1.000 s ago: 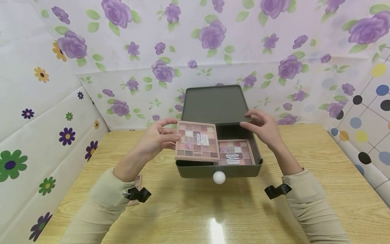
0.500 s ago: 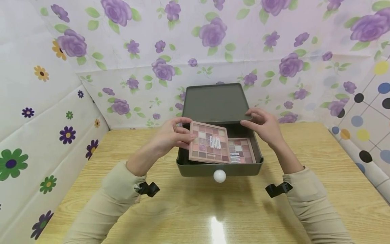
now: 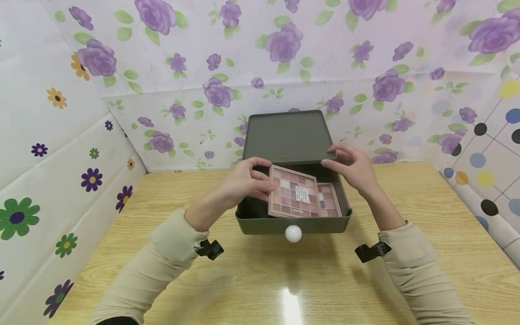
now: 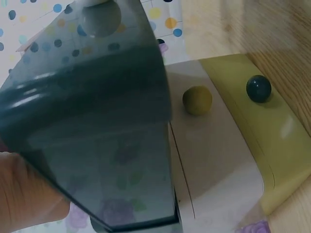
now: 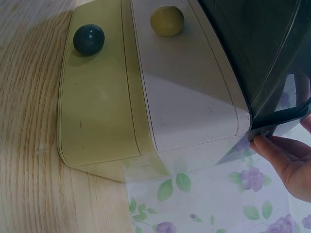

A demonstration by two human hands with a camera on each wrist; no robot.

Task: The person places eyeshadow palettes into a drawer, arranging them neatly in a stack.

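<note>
My left hand (image 3: 249, 183) pinches an eyeshadow palette (image 3: 294, 192) by its left edge, thumb on the face. The palette, with small pink and brown pans and "BACK" lettering, is tilted over the pulled-out dark green drawer (image 3: 268, 226). It overlaps a second palette (image 3: 330, 201) lying inside at the right. My right hand (image 3: 351, 169) grips the front right corner of the drawer cabinet (image 3: 288, 137), thumb below its top edge. The right wrist view shows the right fingers (image 5: 274, 153) on that corner. The left wrist view looks at the open drawer from below.
A white knob (image 3: 293, 234) sticks out from the open drawer's front. Below are a white drawer (image 4: 216, 160) with a yellow knob and a yellow drawer (image 5: 99, 116) with a dark green knob. Wood-grain table (image 3: 243, 289) surrounds the cabinet; a floral cloth (image 3: 183, 126) stands behind.
My left hand has moved right with the palette, covering more of the second one. Another palette on the table is now hidden behind my left arm. My right hand stays at the cabinet corner.
</note>
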